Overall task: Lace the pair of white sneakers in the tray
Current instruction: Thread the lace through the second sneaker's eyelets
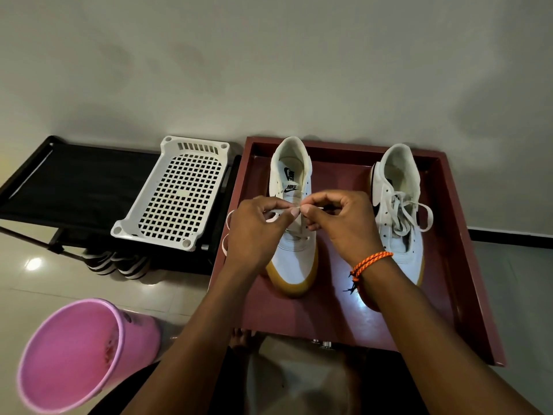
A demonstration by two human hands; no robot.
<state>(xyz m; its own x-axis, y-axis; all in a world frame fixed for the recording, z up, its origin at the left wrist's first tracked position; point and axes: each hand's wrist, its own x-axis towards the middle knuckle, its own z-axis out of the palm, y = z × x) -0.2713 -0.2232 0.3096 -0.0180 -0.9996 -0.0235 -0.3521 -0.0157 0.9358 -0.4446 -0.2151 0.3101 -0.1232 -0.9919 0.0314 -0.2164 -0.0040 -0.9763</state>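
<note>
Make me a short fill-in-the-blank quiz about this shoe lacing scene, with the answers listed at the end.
1. Both white gum-soled sneakers stand inside a dark red ____.
2. Both hands pinch a white ____ over the left-side sneaker.
3. The orange braided bracelet sits on the ____ wrist.
4. The round plastic bucket on the floor is ____.

Answers: tray; shoelace; right; pink

Head camera: looks forward-down, close over tray (454, 235) (wide-angle), wall behind; single view.

Two sneakers (291, 235) (399, 211), one tray (466, 265), one basket (176, 190), one bucket (74, 354), perhaps two sandals (116, 263).
</note>
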